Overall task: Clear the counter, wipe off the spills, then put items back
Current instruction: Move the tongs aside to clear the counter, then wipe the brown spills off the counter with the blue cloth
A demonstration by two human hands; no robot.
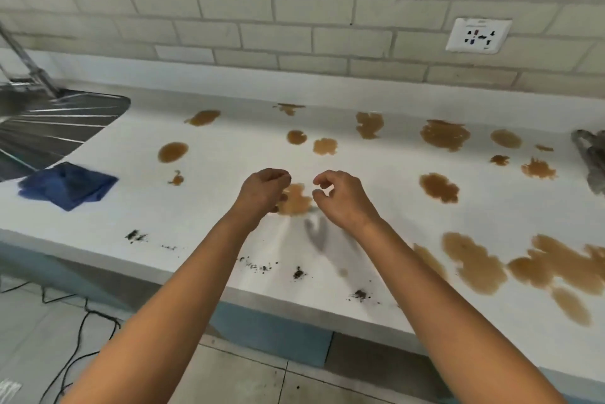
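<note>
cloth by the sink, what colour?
Dark blue, plain with no pattern; the cloth lies crumpled on the white counter, seen in the head view.

We see a white surface [229,155] that looks smooth and matt, blotched with wet, glossy brown spills [444,134] and dry, gritty dark crumbs [360,295]. A blue cloth [67,186] lies soft and creased. The sink drainer [59,119] is ribbed, shiny metal. The wall tiles [294,11] look matt, the socket plate [478,35] smooth white plastic.

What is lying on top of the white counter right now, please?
On the counter lie brown spills, dark crumbs near the front edge and a blue cloth. Part of one spill is covered by the left hand.
</note>
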